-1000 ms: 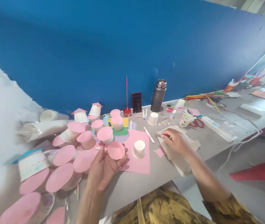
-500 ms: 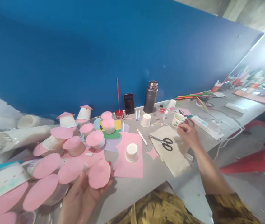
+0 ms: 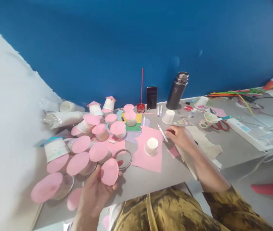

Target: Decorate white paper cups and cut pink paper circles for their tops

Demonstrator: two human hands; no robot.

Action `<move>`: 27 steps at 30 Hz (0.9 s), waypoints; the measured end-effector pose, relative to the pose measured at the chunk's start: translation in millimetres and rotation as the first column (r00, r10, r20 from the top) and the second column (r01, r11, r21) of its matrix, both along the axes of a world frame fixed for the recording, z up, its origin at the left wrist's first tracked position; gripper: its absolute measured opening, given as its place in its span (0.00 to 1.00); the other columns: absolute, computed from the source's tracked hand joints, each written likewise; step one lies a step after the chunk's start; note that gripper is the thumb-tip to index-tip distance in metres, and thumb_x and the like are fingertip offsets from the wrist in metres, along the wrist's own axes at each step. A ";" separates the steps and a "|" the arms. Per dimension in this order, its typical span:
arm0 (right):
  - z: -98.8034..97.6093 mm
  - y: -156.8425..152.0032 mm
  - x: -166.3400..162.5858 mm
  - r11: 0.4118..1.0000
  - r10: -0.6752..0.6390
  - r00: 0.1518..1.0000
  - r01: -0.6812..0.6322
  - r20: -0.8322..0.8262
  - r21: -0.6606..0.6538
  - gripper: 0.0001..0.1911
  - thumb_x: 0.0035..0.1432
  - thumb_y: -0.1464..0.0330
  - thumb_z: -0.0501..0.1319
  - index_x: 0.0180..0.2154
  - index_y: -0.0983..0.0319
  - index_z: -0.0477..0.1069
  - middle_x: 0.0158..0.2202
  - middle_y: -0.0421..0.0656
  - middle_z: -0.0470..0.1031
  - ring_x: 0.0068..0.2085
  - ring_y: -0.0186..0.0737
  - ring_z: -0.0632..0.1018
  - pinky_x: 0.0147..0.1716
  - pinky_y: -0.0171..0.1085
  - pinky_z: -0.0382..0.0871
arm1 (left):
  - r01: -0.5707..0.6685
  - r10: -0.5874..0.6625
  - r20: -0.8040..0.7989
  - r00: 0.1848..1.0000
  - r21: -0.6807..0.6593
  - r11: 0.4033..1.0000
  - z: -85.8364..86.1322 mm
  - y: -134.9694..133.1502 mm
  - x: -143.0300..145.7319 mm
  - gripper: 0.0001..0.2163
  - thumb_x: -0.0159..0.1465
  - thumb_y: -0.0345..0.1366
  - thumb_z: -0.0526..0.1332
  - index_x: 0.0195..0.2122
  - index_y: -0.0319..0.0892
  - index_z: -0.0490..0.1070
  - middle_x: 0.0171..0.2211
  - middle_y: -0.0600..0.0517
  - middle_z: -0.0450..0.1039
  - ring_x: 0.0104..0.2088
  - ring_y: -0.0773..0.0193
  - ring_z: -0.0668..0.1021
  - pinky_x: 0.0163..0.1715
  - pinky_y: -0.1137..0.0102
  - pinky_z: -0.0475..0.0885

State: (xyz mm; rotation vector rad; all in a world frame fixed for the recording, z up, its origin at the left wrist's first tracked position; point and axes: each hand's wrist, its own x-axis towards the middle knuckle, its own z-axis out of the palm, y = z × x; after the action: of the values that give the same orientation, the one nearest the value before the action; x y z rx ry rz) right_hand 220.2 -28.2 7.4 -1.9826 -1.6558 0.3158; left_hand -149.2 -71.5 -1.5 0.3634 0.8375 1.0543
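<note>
My left hand (image 3: 95, 189) is closed around a round pink paper disc (image 3: 109, 172), palm up, above the table's front edge. A thin grey ring (image 3: 129, 159) shows behind the disc by the fingertips; I cannot tell whether it belongs to a cup under the disc. My right hand (image 3: 181, 136) has its fingers pinched together beside a white pen (image 3: 162, 133); anything between them is too small to make out. A white paper cup (image 3: 151, 146) stands upside down on a pink sheet (image 3: 154, 163) between the hands. My right forearm hides the scissors almost entirely.
Several paper cups with pink discs (image 3: 81, 144) crowd the left side. A dark flask (image 3: 177, 91), a phone (image 3: 151, 98) and another white cup (image 3: 168, 116) stand near the blue wall. Rightward are a patterned cup (image 3: 206, 121), red-handled scissors (image 3: 223, 125) and a power strip (image 3: 247, 134).
My right hand has moved left from the patterned cup to beside the white pen. My left hand still holds the pink disc, now tilted more. The camera view has turned left.
</note>
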 end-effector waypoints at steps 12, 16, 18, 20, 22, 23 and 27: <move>29.9 -51.3 -61.0 0.885 0.334 0.942 -0.297 -0.043 0.358 0.11 0.66 0.63 0.63 0.30 0.58 0.77 0.24 0.38 0.78 0.24 0.34 0.72 0.27 0.34 0.63 | 0.051 -0.046 0.064 0.997 -0.072 0.996 -7.5 -7.0 -14.1 0.24 0.69 0.36 0.62 0.66 0.36 0.68 0.46 0.36 0.84 0.38 0.46 0.87 0.25 0.63 0.83; 49.2 -34.8 -47.0 0.883 0.157 0.988 -0.144 0.008 0.446 0.12 0.65 0.62 0.62 0.30 0.58 0.78 0.25 0.39 0.79 0.24 0.35 0.74 0.29 0.34 0.64 | -0.007 0.008 0.021 1.000 -0.045 0.999 -4.9 -12.4 -14.8 0.23 0.68 0.35 0.63 0.64 0.38 0.70 0.45 0.37 0.85 0.38 0.45 0.87 0.25 0.61 0.83; 50.1 -14.0 -8.0 0.918 -0.095 0.995 0.071 0.042 0.390 0.12 0.63 0.60 0.63 0.32 0.58 0.80 0.27 0.41 0.81 0.28 0.39 0.77 0.31 0.36 0.65 | -0.036 0.035 -0.014 0.999 -0.053 0.998 -3.2 -16.8 -13.8 0.21 0.68 0.36 0.63 0.61 0.36 0.72 0.45 0.36 0.84 0.39 0.45 0.87 0.25 0.62 0.83; 43.6 4.6 41.4 0.909 -0.319 0.943 0.276 0.096 0.313 0.12 0.61 0.59 0.63 0.34 0.58 0.82 0.30 0.44 0.83 0.31 0.44 0.78 0.33 0.39 0.66 | -0.047 0.044 -0.046 0.998 -0.075 0.996 -2.9 -21.0 -13.9 0.19 0.67 0.35 0.65 0.58 0.35 0.75 0.44 0.35 0.85 0.39 0.45 0.87 0.25 0.64 0.83; 30.7 16.8 86.4 0.906 -0.401 0.914 0.383 0.071 0.180 0.13 0.60 0.61 0.62 0.38 0.60 0.83 0.33 0.47 0.84 0.34 0.47 0.80 0.35 0.40 0.69 | -0.058 0.052 -0.065 0.997 -0.098 0.993 -3.8 -23.4 -14.5 0.18 0.64 0.34 0.66 0.55 0.35 0.76 0.41 0.37 0.85 0.37 0.46 0.87 0.23 0.65 0.82; 22.5 20.8 103.8 0.906 -0.409 0.910 0.398 0.060 0.141 0.14 0.60 0.63 0.62 0.39 0.61 0.83 0.34 0.48 0.84 0.34 0.47 0.81 0.36 0.40 0.70 | -0.064 0.056 -0.075 0.996 -0.113 0.992 -4.4 -23.8 -14.6 0.17 0.64 0.34 0.67 0.54 0.35 0.77 0.41 0.37 0.85 0.36 0.46 0.87 0.23 0.65 0.82; -12.5 31.0 133.8 0.911 -0.412 0.911 0.411 0.036 0.026 0.11 0.58 0.67 0.64 0.39 0.65 0.83 0.32 0.47 0.85 0.33 0.45 0.82 0.37 0.39 0.73 | -0.080 0.061 -0.117 0.991 -0.160 0.984 -3.6 -21.4 -10.4 0.16 0.61 0.32 0.68 0.50 0.37 0.78 0.41 0.39 0.86 0.37 0.45 0.87 0.24 0.64 0.83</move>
State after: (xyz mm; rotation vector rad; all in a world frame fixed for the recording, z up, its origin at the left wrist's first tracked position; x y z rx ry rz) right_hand 354.0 2.8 -5.1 -2.2716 -1.2107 0.1018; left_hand -159.6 -92.9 -5.1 0.2565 1.0370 1.0294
